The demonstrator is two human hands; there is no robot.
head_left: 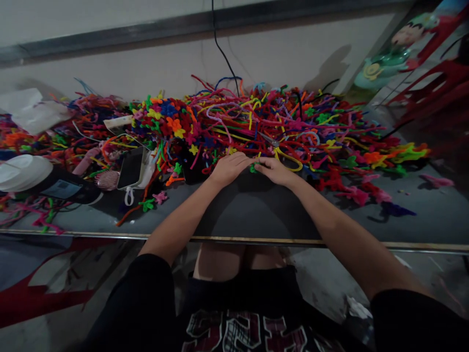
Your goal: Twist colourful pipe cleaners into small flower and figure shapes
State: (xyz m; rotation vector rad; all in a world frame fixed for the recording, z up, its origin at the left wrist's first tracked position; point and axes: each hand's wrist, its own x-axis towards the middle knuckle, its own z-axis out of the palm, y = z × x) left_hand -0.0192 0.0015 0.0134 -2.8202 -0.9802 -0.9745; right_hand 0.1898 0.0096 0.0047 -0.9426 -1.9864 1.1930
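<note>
A small green pipe cleaner piece (253,168) sits at the near edge of the big colorful pipe cleaner pile (256,122). The left hand (230,167) and right hand (275,169) meet there, fingertips pinching it together. A phone (131,167) lies to the left on the gray table (256,220).
</note>
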